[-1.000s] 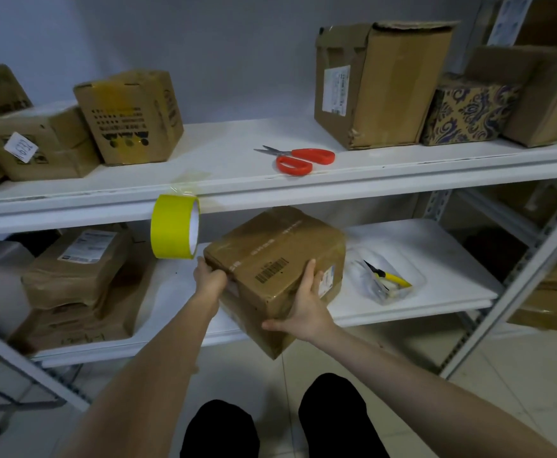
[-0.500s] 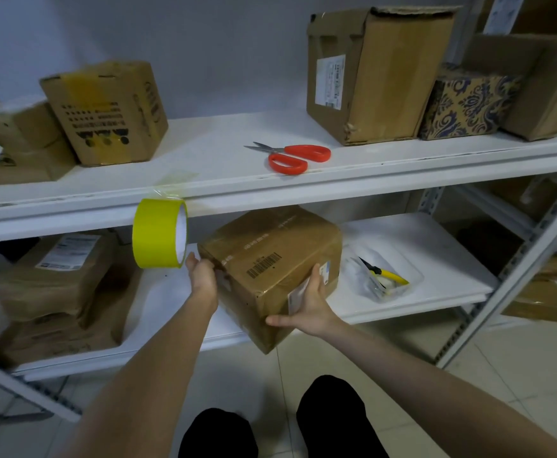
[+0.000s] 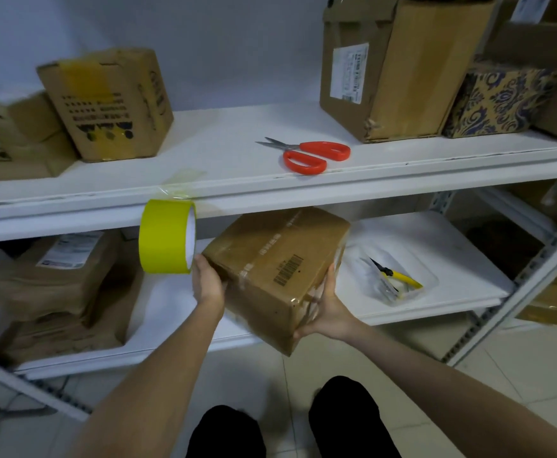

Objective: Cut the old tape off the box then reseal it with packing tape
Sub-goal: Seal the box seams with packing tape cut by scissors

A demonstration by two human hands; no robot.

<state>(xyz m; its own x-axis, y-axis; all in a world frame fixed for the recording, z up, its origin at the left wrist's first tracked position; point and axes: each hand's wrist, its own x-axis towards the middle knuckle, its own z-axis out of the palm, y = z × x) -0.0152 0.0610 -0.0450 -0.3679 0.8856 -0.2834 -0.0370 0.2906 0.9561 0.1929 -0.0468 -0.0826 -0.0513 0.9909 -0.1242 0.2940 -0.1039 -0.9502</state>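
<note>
A brown cardboard box point(image 3: 277, 266) with a barcode and clear tape across its top is tilted at the front of the lower shelf. My left hand point(image 3: 208, 284) grips its left side and my right hand point(image 3: 328, 309) grips its near right corner. A yellow roll of packing tape point(image 3: 166, 238) hangs from the edge of the upper shelf by its own strip, just left of the box. Red-handled scissors point(image 3: 310, 153) lie closed on the upper shelf point(image 3: 237, 166) above the box.
Cardboard boxes stand on the upper shelf at left point(image 3: 105, 104) and right point(image 3: 396, 67), with a patterned box point(image 3: 498, 97) beside them. On the lower shelf point(image 3: 435, 246) a clear tray holds a yellow-handled tool point(image 3: 399, 276). Stacked parcels point(image 3: 59, 285) fill its left side. Tiled floor lies below.
The box has moved slightly outward from under the upper shelf, with both hands still on it. My right hand has slid lower toward the near corner. The view has shifted right.
</note>
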